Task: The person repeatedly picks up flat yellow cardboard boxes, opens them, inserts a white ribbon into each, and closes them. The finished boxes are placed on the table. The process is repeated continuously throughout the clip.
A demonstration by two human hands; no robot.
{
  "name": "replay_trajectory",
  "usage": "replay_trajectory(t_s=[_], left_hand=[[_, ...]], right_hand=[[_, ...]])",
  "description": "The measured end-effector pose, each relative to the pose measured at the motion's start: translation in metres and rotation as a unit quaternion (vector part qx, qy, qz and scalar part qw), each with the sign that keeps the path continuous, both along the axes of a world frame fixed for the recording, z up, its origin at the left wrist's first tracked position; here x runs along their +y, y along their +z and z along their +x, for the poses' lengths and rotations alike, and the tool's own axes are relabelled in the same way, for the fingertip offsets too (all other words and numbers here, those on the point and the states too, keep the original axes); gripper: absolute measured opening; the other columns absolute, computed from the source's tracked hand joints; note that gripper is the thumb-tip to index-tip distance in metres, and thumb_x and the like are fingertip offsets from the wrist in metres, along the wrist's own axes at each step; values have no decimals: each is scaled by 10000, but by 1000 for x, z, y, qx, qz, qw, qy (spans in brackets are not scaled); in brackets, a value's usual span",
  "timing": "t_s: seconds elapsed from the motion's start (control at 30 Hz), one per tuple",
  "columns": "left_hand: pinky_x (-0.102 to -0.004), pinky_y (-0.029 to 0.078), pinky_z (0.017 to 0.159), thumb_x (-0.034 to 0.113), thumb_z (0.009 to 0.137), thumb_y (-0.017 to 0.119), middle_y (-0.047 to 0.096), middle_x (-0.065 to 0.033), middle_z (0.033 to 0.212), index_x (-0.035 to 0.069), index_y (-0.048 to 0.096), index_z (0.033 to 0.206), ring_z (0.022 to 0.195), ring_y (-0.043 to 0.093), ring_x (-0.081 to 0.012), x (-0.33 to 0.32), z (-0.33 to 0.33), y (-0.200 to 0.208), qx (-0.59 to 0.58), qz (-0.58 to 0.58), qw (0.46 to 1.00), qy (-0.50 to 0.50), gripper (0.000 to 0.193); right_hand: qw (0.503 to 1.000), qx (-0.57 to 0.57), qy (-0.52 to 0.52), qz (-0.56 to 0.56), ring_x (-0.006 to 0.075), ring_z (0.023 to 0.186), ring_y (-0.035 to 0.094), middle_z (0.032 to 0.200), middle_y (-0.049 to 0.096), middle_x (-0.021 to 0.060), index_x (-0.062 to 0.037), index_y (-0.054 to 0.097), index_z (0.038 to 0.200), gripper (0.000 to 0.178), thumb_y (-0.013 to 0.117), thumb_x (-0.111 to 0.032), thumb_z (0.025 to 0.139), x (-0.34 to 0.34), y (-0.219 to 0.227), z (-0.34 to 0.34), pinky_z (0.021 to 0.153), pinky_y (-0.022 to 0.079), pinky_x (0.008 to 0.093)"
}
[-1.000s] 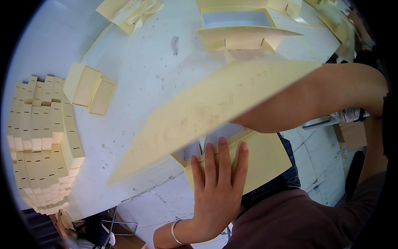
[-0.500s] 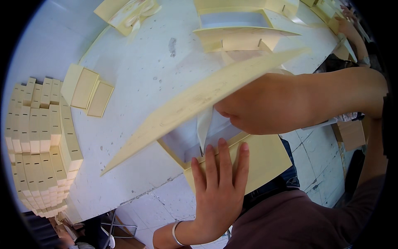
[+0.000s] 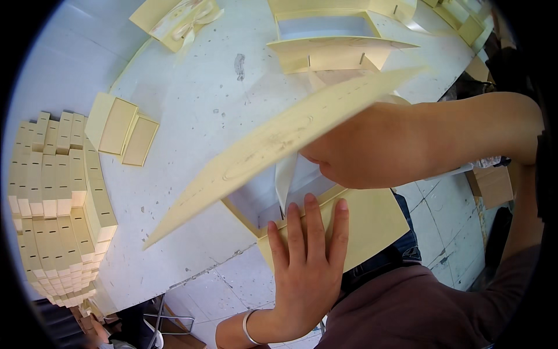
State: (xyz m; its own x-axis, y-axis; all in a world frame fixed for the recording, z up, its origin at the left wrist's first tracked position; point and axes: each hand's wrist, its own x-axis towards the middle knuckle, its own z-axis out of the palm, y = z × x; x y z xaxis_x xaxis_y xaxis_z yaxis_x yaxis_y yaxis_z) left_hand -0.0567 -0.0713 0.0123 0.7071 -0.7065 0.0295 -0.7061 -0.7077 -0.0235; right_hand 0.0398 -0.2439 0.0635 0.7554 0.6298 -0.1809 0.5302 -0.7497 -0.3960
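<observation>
Seen from above, a person's two bare hands are at an open pale yellow box at the near edge of a white table, right in front of the person. One wide flap of the box stands up at a slant across the middle of the view, with faint line drawings on its outer face; a second panel slopes from the near rim toward the person's lap. The left hand, with a silver bangle at the wrist, lies flat on this near panel, its fingers straight, slightly spread and gripping nothing, the fingertips near the rim. The right hand reaches in from the right, bent at the wrist, behind the raised flap; its fingers are hidden, so how far they are open and what they hold cannot be told. A white ribbon hangs inside the box, between the two hands. At the far left of the table is a large stack of pale boxes with small dark slots, with an open box just beside it. Toward the far side are a box tied with a bow and another open box with a pale blue-white interior.
</observation>
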Motion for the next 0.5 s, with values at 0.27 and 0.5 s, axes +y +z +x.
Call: replay_trajectory(t_s=[0.27, 0.5], left_hand=[[-544, 391, 885, 124, 779, 440, 421, -225, 1268, 89, 429, 1305, 1094, 466, -365, 0, 0, -2, -7, -4, 1000, -4, 527], [-543, 388, 887, 125, 779, 440, 412, -226, 1274, 89, 425, 1309, 1102, 458, -367, 1, -1, -3, -2, 0, 1000, -4, 531]], right_hand=[[999, -43, 12, 9, 316, 634, 610, 682, 585, 204, 73, 579, 701, 84, 539, 20, 649, -5, -6, 1, 540, 496, 373], [1000, -26, 10, 8, 325, 626, 607, 686, 586, 201, 66, 576, 717, 97, 532, -18, 697, -3, -5, 0, 561, 496, 373]])
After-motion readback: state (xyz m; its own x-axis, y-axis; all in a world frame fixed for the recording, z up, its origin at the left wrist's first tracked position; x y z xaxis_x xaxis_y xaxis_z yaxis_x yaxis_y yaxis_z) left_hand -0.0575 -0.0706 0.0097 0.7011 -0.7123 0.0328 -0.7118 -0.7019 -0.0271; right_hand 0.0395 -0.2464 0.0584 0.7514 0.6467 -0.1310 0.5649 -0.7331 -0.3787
